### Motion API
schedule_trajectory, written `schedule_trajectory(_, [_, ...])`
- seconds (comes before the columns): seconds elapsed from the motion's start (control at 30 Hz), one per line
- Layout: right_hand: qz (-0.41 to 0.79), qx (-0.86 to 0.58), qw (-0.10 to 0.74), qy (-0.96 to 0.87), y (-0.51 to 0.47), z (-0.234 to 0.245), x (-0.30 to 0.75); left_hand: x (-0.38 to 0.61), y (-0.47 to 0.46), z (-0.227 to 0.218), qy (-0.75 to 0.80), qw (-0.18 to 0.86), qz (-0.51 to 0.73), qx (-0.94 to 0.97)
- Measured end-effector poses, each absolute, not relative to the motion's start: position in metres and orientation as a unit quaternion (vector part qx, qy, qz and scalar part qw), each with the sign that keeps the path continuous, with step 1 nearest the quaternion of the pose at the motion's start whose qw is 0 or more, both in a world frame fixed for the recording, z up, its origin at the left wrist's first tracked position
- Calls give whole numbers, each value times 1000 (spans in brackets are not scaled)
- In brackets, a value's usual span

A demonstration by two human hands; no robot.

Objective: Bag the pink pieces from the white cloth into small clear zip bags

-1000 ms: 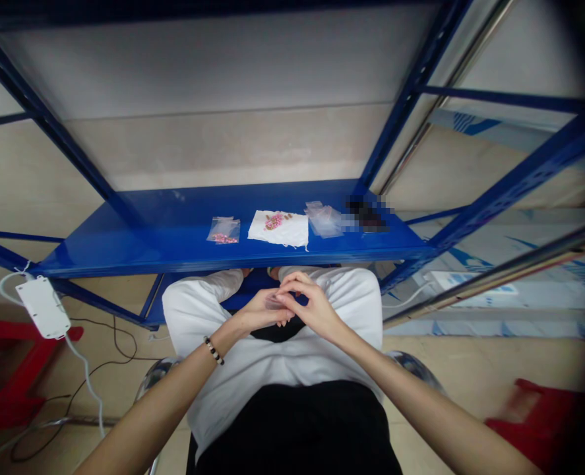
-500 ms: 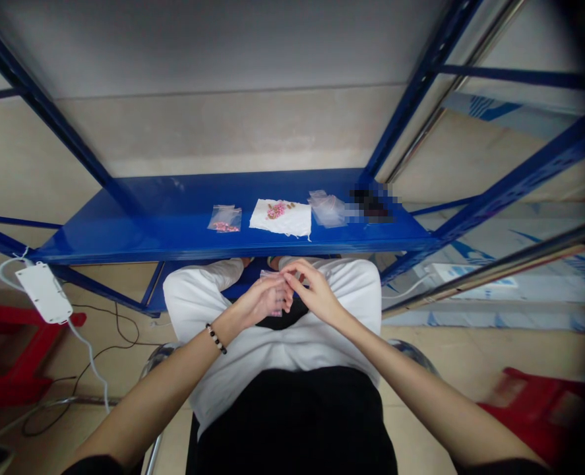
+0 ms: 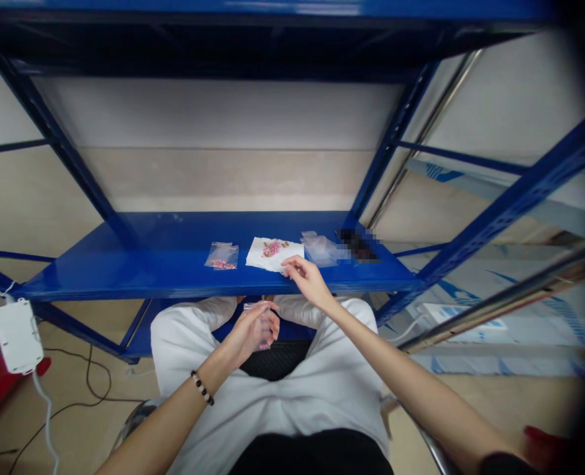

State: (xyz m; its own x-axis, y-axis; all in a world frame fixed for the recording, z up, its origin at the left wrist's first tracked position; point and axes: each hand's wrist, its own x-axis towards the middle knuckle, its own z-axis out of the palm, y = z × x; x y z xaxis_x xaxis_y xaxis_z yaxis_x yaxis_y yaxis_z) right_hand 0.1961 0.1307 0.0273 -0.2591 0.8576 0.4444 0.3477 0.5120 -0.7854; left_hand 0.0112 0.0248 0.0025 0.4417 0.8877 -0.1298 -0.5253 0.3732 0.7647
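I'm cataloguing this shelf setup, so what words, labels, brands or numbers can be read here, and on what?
No text can be read anywhere.
Small clear bag in the left hand: nothing legible.
White box on the cable: no marking visible.
White power strip: too small to read.
Blue print on plastic sheeting: too blurred to read.
Dark object: pixelated, unreadable.

I've got a blue steel shelf (image 3: 99,277) across the view, with a pixelated dark object (image 3: 357,245) on its deck toward the right and a chrome pole (image 3: 421,142) rising behind it. Down left, a white box (image 3: 18,336) hangs on a white cable (image 3: 47,422), with a black cord (image 3: 89,389) looping over the floor. Right side, there's a white power strip (image 3: 463,316), and a red stool (image 3: 544,442) pokes in at the bottom corner.
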Motion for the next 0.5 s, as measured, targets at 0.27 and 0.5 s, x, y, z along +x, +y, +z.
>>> schedule_trajectory(0.27, [202,-457,349,-793,246,32,195,5,28,3,271,780,462,323])
schedule_trajectory(0.5, [188,-441,298,-825,259,26,198,5,31,7,273,777,464,325])
